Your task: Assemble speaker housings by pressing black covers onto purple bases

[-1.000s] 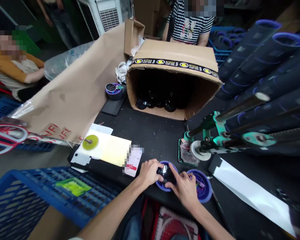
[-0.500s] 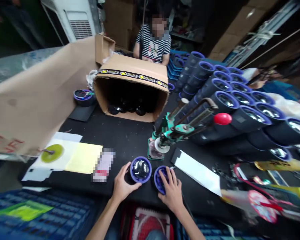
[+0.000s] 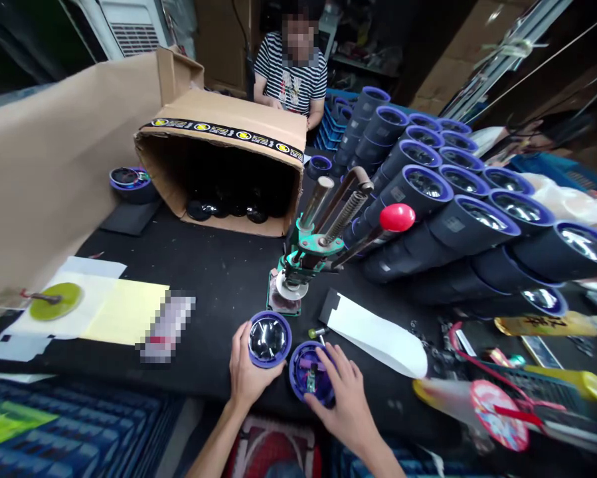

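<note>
A round part with a purple rim and a shiny dark lens (image 3: 268, 339) is gripped by my left hand (image 3: 251, 372), its fingers wrapped round the left side. Just to the right, a purple cup (image 3: 310, 377) lies open side up, with a small green circuit board inside. My right hand (image 3: 345, 392) curves round its right edge, thumb at the near rim and fingers on the far side. Beyond both parts stands a green hand press (image 3: 303, 255) with a red ball knob (image 3: 397, 218).
An open carton (image 3: 228, 119) holds dark domes. Stacked purple-rimmed cylinders (image 3: 425, 182) fill the right. A white strip (image 3: 378, 332), yellow paper (image 3: 126, 312), a yellow-green disc (image 3: 56, 301) and a tape roll (image 3: 500, 415) lie about. A person (image 3: 291, 73) sits opposite.
The view has shifted, so the carton and press sit further left. My right hand has drawn back from over the purple cup to its edge, uncovering the circuit board inside.
</note>
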{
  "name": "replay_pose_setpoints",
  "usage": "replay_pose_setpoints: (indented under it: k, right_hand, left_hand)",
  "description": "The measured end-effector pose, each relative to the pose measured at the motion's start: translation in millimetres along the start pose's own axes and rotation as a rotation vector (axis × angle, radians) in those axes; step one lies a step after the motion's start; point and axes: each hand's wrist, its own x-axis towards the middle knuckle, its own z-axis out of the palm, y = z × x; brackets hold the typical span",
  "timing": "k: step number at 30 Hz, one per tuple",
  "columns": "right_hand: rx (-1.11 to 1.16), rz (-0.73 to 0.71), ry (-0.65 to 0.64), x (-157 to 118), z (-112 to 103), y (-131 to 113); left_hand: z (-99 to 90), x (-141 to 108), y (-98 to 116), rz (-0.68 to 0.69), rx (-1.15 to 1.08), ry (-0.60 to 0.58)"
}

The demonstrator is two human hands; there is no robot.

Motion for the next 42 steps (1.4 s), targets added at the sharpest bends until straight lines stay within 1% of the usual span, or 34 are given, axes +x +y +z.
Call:
replay_pose_setpoints:
  k: [2,4,6,8,10,11,12,14,16,17,20,22,25,26,27,28,29,30,31,32,33,34,35,36,38,40,42]
  right_hand:
    - [0.152,-0.007,0.150,9.0,-27.2,8.8]
    - [0.269,-0.018,0.333,24.5,-60.8,13.5]
    - [0.371,-0.055,0.532,46.5,-97.6,10.8]
    - [0.501,-0.128,0.754,72.9,-133.7,0.3]
    - [0.627,-0.208,0.957,99.9,-165.4,-14.9]
    - [0.663,-0.239,1.028,112.2,-178.4,-22.7]
    - [0.681,-0.261,1.078,123.2,-189.1,-29.8]
    - [0.671,-0.312,1.134,140.3,-203.4,-41.0]
    - [0.638,-0.343,1.150,151.3,-209.6,-48.0]
    - [0.622,-0.332,1.146,155.4,-211.1,-50.6]
    - [0.617,-0.237,1.083,167.3,-216.9,-57.3]
    - [0.705,-0.220,0.972,176.8,-225.4,-61.5]
    - [0.942,-0.172,0.680,185.1,-243.4,-65.8]
    - [0.993,-0.140,0.604,183.0,-248.7,-66.2]
    - [1.006,-0.120,0.558,177.2,-252.6,-66.2]
    - [0.968,-0.115,0.526,167.8,-254.4,-65.7]
    - [0.889,-0.135,0.487,155.0,-253.3,-65.1]
    - [0.784,-0.185,0.419,139.7,-248.7,-64.6]
    - [0.667,-0.254,0.324,122.9,-240.2,-64.2]
    - [0.539,-0.334,0.220,106.0,-227.3,-64.0]
    - [0.429,-0.434,0.134,90.1,-210.1,-63.5]
    - [0.322,-0.523,0.092,76.3,-188.7,-62.3]
    - [0.210,-0.608,0.097,65.1,-163.6,-60.0]
    - [0.095,-0.683,0.141,57.1,-135.8,-55.9]
    - [-0.148,-0.763,0.278,50.4,-76.8,-42.1]
    - [-0.310,-0.808,0.405,54.5,-22.0,-24.3]
    - [-0.383,-0.799,0.464,64.7,19.8,-9.4]
  left_hand:
    - [1.6,8.7,2.2,0.056,-0.044,-0.068]
    - [2.7,23.5,4.5,0.095,-0.083,-0.158]
    - [4.6,38.0,7.5,0.122,-0.109,-0.239]
    - [5.4,46.8,10.5,0.156,-0.126,-0.297]
    - [3.9,48.4,11.8,0.177,-0.132,-0.305]
    - [2.7,47.7,11.5,0.179,-0.136,-0.295]
    - [1.6,46.7,10.4,0.177,-0.142,-0.281]
    - [2.0,47.4,6.2,0.163,-0.158,-0.259]
    - [7.6,54.6,1.3,0.151,-0.172,-0.262]
    - [12.2,61.1,-0.7,0.147,-0.176,-0.267]
    - [28.9,87.8,-2.9,0.150,-0.191,-0.255]
    - [38.3,105.9,-2.0,0.163,-0.201,-0.231]
    - [46.0,123.5,-1.1,0.184,-0.202,-0.225]
    - [46.9,126.1,-1.3,0.185,-0.198,-0.227]
    - [47.1,127.4,-1.8,0.183,-0.191,-0.227]
    - [46.8,127.7,-2.4,0.178,-0.184,-0.227]
    - [46.3,127.5,-2.9,0.171,-0.179,-0.227]
    - [45.6,127.0,-3.4,0.164,-0.177,-0.228]
    - [44.9,126.5,-3.6,0.159,-0.179,-0.233]
    - [44.3,126.2,-3.8,0.154,-0.185,-0.239]
    - [44.0,126.2,-3.7,0.151,-0.194,-0.245]
    - [43.8,126.4,-3.7,0.147,-0.205,-0.250]
    - [43.7,126.8,-3.6,0.143,-0.218,-0.253]
    - [43.6,127.2,-3.6,0.139,-0.232,-0.253]
    - [42.8,127.7,-3.3,0.129,-0.255,-0.247]
    - [40.5,127.3,-2.5,0.125,-0.269,-0.239]
    - [37.2,126.2,-1.7,0.129,-0.272,-0.241]
